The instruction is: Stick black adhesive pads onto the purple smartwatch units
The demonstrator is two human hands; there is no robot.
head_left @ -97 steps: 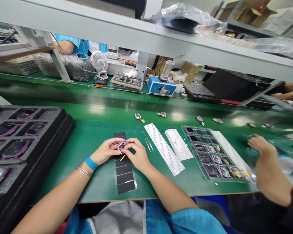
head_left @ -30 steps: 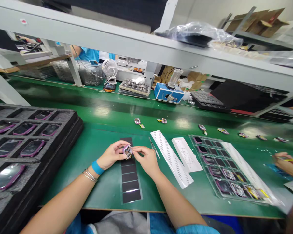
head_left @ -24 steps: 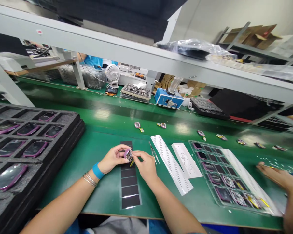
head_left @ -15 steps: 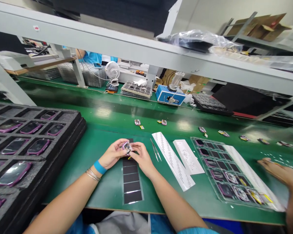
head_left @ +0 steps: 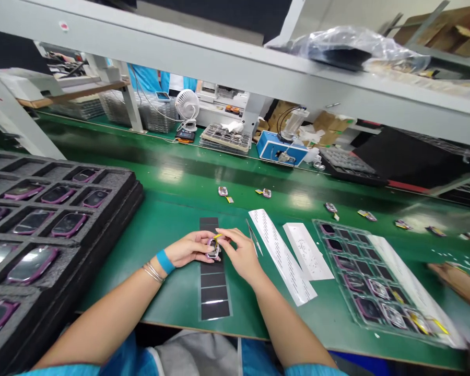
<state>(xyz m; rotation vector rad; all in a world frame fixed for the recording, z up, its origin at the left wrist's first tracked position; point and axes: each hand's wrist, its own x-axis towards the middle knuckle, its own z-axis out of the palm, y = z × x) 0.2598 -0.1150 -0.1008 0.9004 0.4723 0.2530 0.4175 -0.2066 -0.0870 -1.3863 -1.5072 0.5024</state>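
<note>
My left hand (head_left: 194, 247) is closed around the edge of a small purple-rimmed watch case (head_left: 213, 249), its inner parts showing. At its upper right, my right hand (head_left: 237, 249) pinches a yellow strip (head_left: 218, 236) that sticks out of the case. Beneath both hands lies a clear strip of black rectangular films (head_left: 214, 295) on the green mat. Metal tweezers (head_left: 254, 239) rest just right of my right hand. Farther right are a white sheet with rows of dark marks (head_left: 284, 256) and a white card (head_left: 308, 251) with tiny pieces on it.
Black foam trays (head_left: 127, 196) with purple-rimmed watches are stacked at left. A clear plastic tray (head_left: 347, 292) of watch parts lies at right, near another person's hand (head_left: 454, 279). Several watch cases (head_left: 267, 192) line the back. A shelf beam (head_left: 219, 57) crosses above.
The watch case has been turned and lowered slightly. My right hand has shifted to the yellow strip, which now points up. The whole view has moved a little.
</note>
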